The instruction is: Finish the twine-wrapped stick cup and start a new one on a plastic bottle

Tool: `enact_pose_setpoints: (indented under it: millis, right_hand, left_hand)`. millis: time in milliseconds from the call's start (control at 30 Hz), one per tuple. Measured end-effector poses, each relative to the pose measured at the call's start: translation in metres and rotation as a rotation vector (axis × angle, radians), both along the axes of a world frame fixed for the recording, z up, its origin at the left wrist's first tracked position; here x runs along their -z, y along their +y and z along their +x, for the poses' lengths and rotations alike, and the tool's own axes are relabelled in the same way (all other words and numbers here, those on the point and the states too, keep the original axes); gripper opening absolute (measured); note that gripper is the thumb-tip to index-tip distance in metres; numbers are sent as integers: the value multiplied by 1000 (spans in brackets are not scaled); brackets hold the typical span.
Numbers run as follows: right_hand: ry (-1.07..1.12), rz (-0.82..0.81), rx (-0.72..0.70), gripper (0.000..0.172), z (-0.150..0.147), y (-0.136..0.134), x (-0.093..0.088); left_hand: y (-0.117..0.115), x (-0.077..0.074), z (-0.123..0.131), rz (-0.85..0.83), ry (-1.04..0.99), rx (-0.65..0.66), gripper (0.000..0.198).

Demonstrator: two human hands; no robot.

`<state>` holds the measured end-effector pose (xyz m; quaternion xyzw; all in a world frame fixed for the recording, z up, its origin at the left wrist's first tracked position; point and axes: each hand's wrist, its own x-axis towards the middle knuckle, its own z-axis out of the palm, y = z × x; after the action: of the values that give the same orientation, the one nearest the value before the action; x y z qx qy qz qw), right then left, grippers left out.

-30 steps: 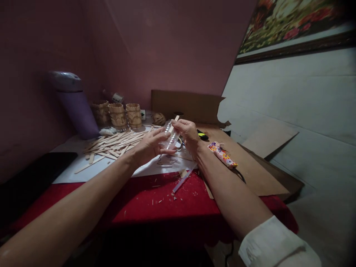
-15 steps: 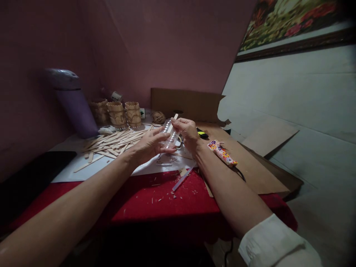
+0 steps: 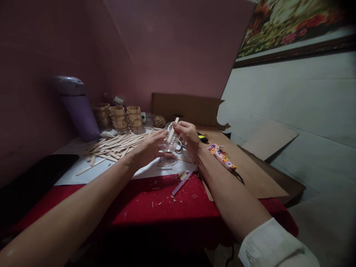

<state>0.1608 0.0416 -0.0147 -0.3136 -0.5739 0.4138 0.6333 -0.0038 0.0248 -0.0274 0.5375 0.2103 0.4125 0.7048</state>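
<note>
My left hand (image 3: 151, 146) is wrapped round the left side of a clear ribbed plastic bottle or cup (image 3: 167, 146), held above the table. A pale wooden stick (image 3: 172, 130) lies slanted against the clear wall, its top end pinched between the thumb and fingers of my right hand (image 3: 187, 134). Behind and left of my left hand, many loose wooden sticks (image 3: 111, 146) are heaped on white paper (image 3: 69, 172). A clear glue stick (image 3: 184, 182) rests on the red cloth (image 3: 133, 202) below my hands.
Stick-covered cups (image 3: 134, 118), a twine ball (image 3: 159, 121) and a purple bottle (image 3: 80, 116) stand at the back left. A flower-patterned glue gun (image 3: 222, 157) lies on cardboard (image 3: 250, 178) to the right, near a yellow-black tool (image 3: 203, 138). A black flat object (image 3: 55, 170) is at left.
The view has tilted slightly, so everything sits a little lower. The clear piece has turned a little in my left hand, whose thumb has shifted off the stick's lower part.
</note>
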Motion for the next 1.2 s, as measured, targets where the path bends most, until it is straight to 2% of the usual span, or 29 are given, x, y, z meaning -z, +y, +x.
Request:
enact_pose_setpoints:
  millis: [100, 167, 267, 333, 533, 667, 733, 900, 1067, 1200]
  right_hand:
    - [-69, 39, 1, 44, -1, -4, -2]
    - [-112, 50, -8, 45, -3, -9, -4]
    - [-138, 56, -33, 47, -6, -14, -5]
    - [-145, 49, -36, 47, -8, -15, -5]
    - [-78, 58, -21, 50, -8, -12, -4]
    - [-103, 20, -29, 42, -7, -10, -4]
    - [-94, 0, -32, 37, -7, -10, -4]
    - [-55, 21, -27, 37, -8, -10, -3]
    - [-43, 13, -20, 54, -10, -2, 1]
    - [-67, -2, 18, 59, -10, 1, 4]
  left_hand:
    - [1, -1, -1, 27, -9, -110, 37]
    - [2, -2, 0, 26, -6, -153, 44]
    - [2, -2, 0, 28, 13, -136, 56]
    - [3, -1, 0, 31, 19, -136, 56]
    - [7, -1, -2, 57, 12, -222, 58]
    - [7, -1, -2, 80, 23, -272, 66]
    - [6, 0, -1, 97, 4, -238, 64]
    - [4, 2, 0, 109, -46, -48, 38]
    - [2, -1, 0, 4, -95, -33, 29]
    - [3, -4, -4, -105, -120, -4, 32]
